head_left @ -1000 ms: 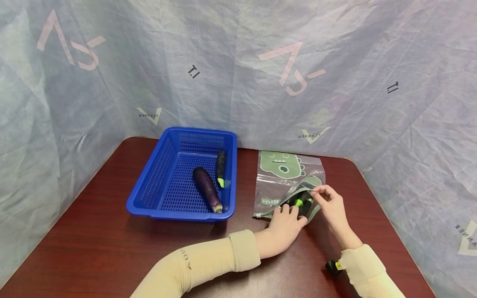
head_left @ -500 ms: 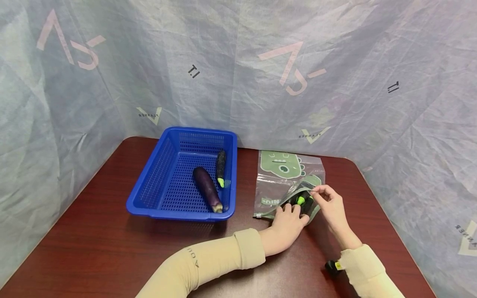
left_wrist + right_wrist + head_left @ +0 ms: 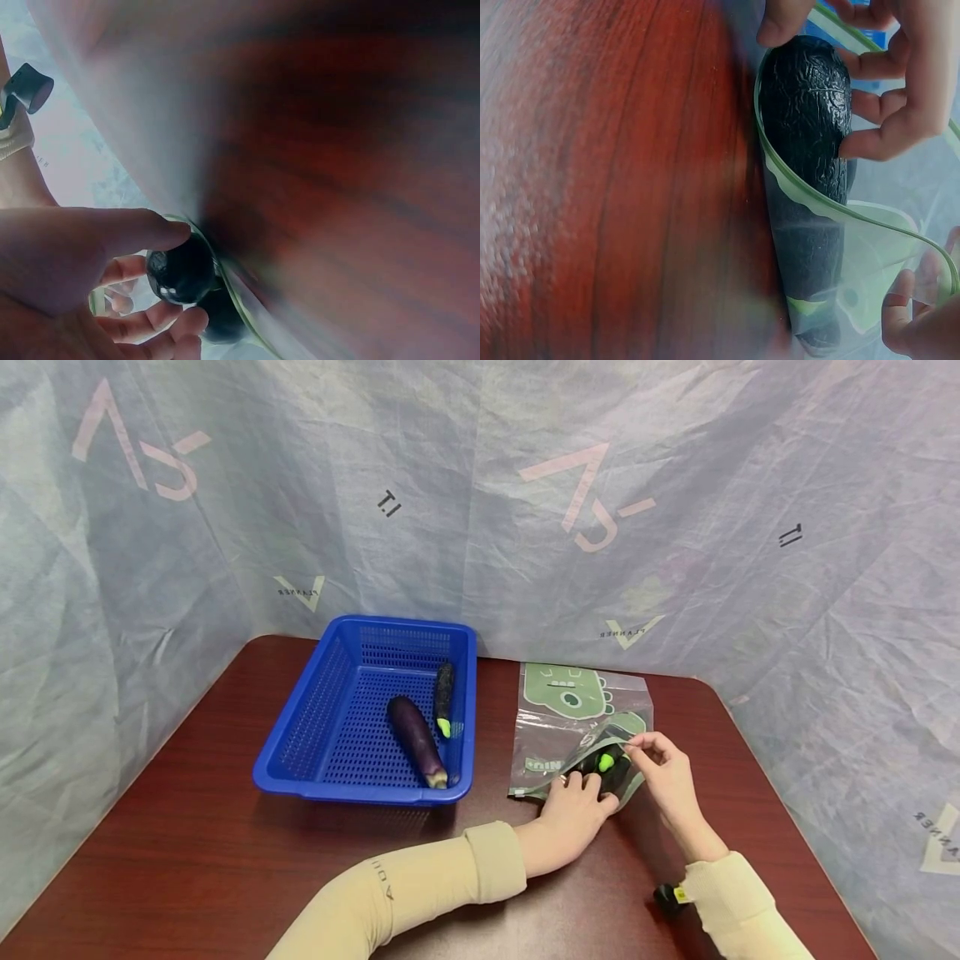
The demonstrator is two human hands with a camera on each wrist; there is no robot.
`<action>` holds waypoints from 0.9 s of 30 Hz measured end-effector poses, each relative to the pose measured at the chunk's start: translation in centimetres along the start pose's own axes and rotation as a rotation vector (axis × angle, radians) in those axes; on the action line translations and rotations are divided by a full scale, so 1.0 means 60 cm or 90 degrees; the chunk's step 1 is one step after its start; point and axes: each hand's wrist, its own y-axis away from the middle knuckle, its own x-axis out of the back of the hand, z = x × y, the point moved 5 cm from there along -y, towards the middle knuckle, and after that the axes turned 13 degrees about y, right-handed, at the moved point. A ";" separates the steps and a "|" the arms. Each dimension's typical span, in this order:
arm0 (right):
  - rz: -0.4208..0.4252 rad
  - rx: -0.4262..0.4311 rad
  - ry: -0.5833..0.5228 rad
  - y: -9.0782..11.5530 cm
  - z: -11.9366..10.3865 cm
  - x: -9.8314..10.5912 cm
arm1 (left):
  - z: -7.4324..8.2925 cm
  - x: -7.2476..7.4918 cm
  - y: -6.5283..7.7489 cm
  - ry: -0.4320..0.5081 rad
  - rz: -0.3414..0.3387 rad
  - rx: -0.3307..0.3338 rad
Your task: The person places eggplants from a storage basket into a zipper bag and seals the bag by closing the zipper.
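A clear zip bag (image 3: 540, 727) with a green cartoon print lies on the table, its mouth facing the person. At its opening, my left hand (image 3: 573, 818) holds a dark zucchini (image 3: 806, 112) by its blunt end, thumb on one side and fingers on the other. Most of that zucchini is within the bag, and another dark vegetable (image 3: 222, 316) shows beside it. Bright green stem ends (image 3: 606, 762) show through the mouth. With thumb and fingertips, my right hand (image 3: 667, 777) pinches the bag's rim and lifts it.
A blue perforated basket (image 3: 300, 787) stands left of the bag. Inside lie a purple eggplant (image 3: 415, 735) and a dark zucchini (image 3: 444, 693) with a green tip. A black object with a yellow label (image 3: 666, 898) is by the right sleeve.
My left hand has moved slightly forward, then back a little. The green stem ends have shifted a little further into the bag. My right hand keeps its place on the rim.
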 end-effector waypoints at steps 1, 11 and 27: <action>0.001 0.001 -0.001 0.000 0.000 0.000 | -0.001 0.001 0.002 0.001 0.006 -0.002; 0.001 -0.007 -0.022 0.001 0.000 -0.001 | -0.008 0.008 0.013 0.001 0.042 -0.021; -0.004 0.003 -0.022 0.002 -0.001 0.000 | -0.006 0.007 0.005 0.010 0.023 -0.033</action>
